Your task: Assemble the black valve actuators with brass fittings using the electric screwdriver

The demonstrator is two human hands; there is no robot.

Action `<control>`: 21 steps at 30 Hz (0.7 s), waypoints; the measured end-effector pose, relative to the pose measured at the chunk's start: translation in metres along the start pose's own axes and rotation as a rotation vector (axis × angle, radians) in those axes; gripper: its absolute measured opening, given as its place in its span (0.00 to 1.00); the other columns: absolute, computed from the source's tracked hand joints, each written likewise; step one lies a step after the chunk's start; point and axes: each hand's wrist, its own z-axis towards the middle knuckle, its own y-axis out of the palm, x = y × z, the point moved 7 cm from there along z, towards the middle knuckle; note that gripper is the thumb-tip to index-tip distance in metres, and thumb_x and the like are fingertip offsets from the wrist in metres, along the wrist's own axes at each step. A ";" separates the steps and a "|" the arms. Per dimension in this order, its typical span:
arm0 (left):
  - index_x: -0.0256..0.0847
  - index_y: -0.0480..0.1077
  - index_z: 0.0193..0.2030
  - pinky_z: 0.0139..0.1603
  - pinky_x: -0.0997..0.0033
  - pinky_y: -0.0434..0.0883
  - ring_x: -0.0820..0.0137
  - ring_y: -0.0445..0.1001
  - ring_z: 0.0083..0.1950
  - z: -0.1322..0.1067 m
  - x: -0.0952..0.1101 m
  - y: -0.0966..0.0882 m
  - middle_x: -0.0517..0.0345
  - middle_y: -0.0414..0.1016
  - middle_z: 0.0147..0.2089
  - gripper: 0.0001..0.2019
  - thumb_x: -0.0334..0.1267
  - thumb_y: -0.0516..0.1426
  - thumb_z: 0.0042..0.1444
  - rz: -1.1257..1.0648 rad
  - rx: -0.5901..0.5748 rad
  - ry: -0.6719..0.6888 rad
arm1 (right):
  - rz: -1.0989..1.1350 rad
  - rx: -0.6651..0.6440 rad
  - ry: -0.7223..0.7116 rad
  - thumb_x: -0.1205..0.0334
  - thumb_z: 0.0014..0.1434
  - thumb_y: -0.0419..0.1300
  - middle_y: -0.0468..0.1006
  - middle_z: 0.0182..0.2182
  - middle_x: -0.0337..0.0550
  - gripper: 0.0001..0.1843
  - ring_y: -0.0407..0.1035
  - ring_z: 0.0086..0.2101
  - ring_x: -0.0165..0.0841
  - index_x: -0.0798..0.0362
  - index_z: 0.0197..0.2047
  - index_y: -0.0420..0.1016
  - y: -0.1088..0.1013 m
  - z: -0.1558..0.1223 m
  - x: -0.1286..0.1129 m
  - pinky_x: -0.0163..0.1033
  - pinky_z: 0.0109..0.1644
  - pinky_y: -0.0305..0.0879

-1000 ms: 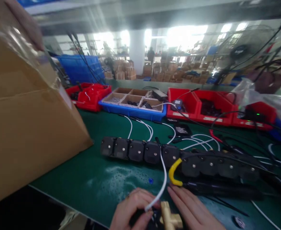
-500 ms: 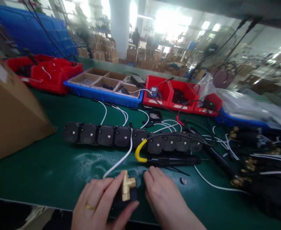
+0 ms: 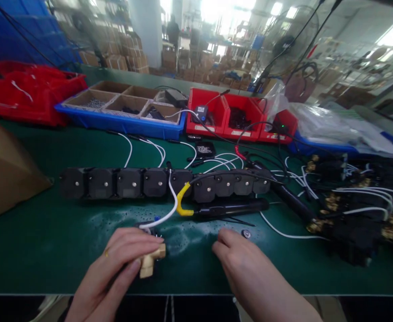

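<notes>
- Near the front of the bench (image 3: 188,273), in the head view, the left hand (image 3: 116,261) clamps its grip on the tee (image 3: 146,265).
- Right hand (image 3: 238,259) curls apart; I cannot tell whether its grip is closed.
- Better keep the tee steady, the cable (image 3: 172,213) slack.

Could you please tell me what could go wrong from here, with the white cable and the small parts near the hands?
The white cable runs from beside the left hand past the yellow hook and over the black housings; it might snag if the brass fitting is pulled away.

The small round part lies close to the right hand and could be knocked.
</notes>
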 end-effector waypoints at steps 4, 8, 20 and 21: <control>0.52 0.79 0.48 0.52 0.72 0.75 0.65 0.78 0.50 0.002 -0.010 -0.001 0.60 0.83 0.46 0.14 0.41 0.51 0.72 -0.177 -0.054 0.030 | 0.293 0.100 0.042 0.82 0.52 0.57 0.77 0.32 0.46 0.12 0.72 0.30 0.34 0.58 0.34 0.75 0.010 0.020 -0.012 0.38 0.34 0.71; 0.52 0.77 0.45 0.53 0.74 0.74 0.66 0.77 0.49 0.001 -0.018 0.003 0.62 0.83 0.43 0.10 0.43 0.53 0.71 -0.324 -0.041 -0.035 | 0.559 0.236 0.063 0.79 0.54 0.61 0.77 0.30 0.37 0.09 0.73 0.30 0.26 0.55 0.32 0.73 0.014 0.038 -0.029 0.28 0.35 0.69; 0.52 0.78 0.45 0.49 0.68 0.78 0.60 0.77 0.49 -0.005 -0.028 0.011 0.58 0.83 0.42 0.10 0.43 0.54 0.69 -0.438 -0.138 -0.081 | 0.918 0.419 0.130 0.77 0.56 0.65 0.80 0.29 0.37 0.08 0.74 0.32 0.25 0.54 0.31 0.80 0.025 0.041 -0.024 0.26 0.38 0.68; 0.51 0.78 0.44 0.48 0.67 0.79 0.60 0.78 0.49 -0.006 -0.031 0.010 0.57 0.83 0.42 0.10 0.43 0.54 0.69 -0.439 -0.138 -0.088 | 0.908 0.406 0.108 0.77 0.57 0.64 0.80 0.29 0.38 0.08 0.74 0.32 0.25 0.54 0.31 0.80 0.025 0.041 -0.026 0.27 0.39 0.67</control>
